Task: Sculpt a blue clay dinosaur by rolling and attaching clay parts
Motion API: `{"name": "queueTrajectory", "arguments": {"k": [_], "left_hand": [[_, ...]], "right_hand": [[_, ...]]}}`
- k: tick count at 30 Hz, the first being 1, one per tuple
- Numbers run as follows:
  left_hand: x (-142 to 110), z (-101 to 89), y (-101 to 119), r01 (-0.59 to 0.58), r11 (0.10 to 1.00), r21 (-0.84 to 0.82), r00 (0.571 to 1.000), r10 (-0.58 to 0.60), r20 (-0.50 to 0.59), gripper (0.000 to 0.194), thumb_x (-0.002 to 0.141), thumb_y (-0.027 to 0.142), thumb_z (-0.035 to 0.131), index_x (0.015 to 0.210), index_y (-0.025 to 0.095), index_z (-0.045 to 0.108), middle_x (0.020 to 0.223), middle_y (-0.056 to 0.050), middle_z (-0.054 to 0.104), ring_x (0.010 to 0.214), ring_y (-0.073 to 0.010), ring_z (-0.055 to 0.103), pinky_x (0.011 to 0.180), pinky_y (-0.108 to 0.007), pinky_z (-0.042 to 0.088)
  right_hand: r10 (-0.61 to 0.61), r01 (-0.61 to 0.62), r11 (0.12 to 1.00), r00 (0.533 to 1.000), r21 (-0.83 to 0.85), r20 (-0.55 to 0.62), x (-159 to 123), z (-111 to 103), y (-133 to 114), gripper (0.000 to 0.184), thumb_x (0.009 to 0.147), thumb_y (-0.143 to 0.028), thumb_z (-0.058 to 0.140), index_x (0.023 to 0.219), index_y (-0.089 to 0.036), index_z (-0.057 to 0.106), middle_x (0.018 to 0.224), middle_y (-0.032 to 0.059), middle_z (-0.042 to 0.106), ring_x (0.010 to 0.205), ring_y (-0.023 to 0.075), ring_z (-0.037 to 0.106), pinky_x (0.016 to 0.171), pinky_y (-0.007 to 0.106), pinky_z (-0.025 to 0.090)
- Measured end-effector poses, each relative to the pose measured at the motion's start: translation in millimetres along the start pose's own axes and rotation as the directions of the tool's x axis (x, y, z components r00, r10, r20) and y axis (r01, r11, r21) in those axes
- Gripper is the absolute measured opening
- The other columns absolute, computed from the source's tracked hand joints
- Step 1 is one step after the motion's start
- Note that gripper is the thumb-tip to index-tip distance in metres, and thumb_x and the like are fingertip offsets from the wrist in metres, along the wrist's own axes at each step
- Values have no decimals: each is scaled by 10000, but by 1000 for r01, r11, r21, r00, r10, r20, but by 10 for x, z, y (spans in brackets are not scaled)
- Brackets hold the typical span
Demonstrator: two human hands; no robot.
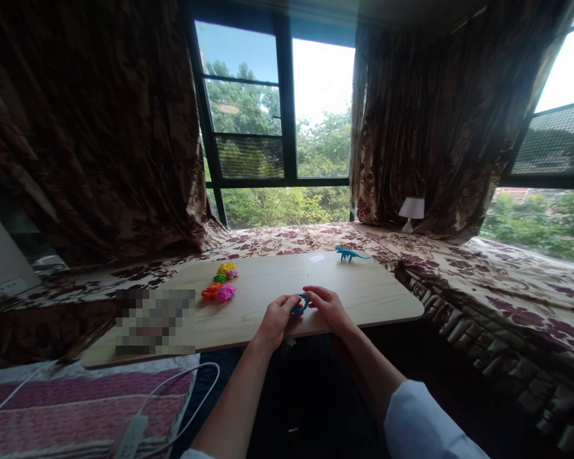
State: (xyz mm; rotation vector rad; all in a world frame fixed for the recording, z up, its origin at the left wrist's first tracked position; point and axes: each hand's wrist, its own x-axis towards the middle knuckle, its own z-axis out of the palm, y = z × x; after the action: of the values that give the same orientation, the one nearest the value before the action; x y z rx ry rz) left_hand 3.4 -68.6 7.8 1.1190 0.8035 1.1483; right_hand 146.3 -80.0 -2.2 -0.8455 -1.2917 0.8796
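Observation:
My left hand (276,317) and my right hand (328,306) meet over the near edge of a light wooden board (363,290). Both pinch a small curved piece of blue clay (300,305) held between their fingertips, just above the board. A blue dinosaur figure (350,254) stands at the far side of the board, well beyond my hands. To the left lie lumps of clay: yellow (226,268), green (219,278), orange (211,291) and pink (226,293).
The board rests on a floral bedspread (507,280) before tall windows with brown curtains. A small white lamp (411,210) stands at the back right. A white power strip and cable (132,433) lie on a striped blanket at the lower left.

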Motion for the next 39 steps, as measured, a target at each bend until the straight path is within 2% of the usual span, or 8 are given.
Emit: {"name": "queueTrajectory", "arguments": {"k": [12,20,26,31,39], "left_hand": [[1,52,16,15,1000,20,998,-13,-54,334,636,433,683,743,122,627,690,-37,587,646,-127,566,598,-279,513],[9,37,-16,7,999,39,1000,-6,-27,298,628,396,695,695,110,645,708,-46,603,674,-126,566,626,-269,514],[-24,43,29,17,1000,12,999,-16,-34,288,638,392,688,738,124,653,748,-51,620,713,-131,573,650,-279,526],[-30,51,36,27,1000,-2,999,-27,-22,293,629,384,698,753,121,664,730,-51,614,716,-137,575,639,-279,527],[-16,36,24,21,999,-44,999,-22,-22,251,604,330,728,723,118,669,746,-48,613,716,-119,563,668,-259,514]], "right_hand": [[-17,18,1000,1000,-22,21,-6,-4,3,251,714,-356,621,874,-177,691,780,30,682,672,145,584,659,283,457],[-30,32,999,999,-41,37,-2,-13,17,217,717,-328,624,851,-177,702,790,34,679,743,163,590,709,291,456],[-18,19,999,999,-42,33,-6,-12,-5,287,762,-365,573,961,-184,673,862,47,678,721,154,594,668,290,472],[-38,40,998,998,-47,42,0,-10,24,221,734,-331,609,876,-180,689,803,34,681,739,158,598,709,287,464],[-47,50,997,998,-59,47,3,-12,51,222,726,-335,616,861,-175,690,827,41,687,789,177,608,765,310,464]]}}
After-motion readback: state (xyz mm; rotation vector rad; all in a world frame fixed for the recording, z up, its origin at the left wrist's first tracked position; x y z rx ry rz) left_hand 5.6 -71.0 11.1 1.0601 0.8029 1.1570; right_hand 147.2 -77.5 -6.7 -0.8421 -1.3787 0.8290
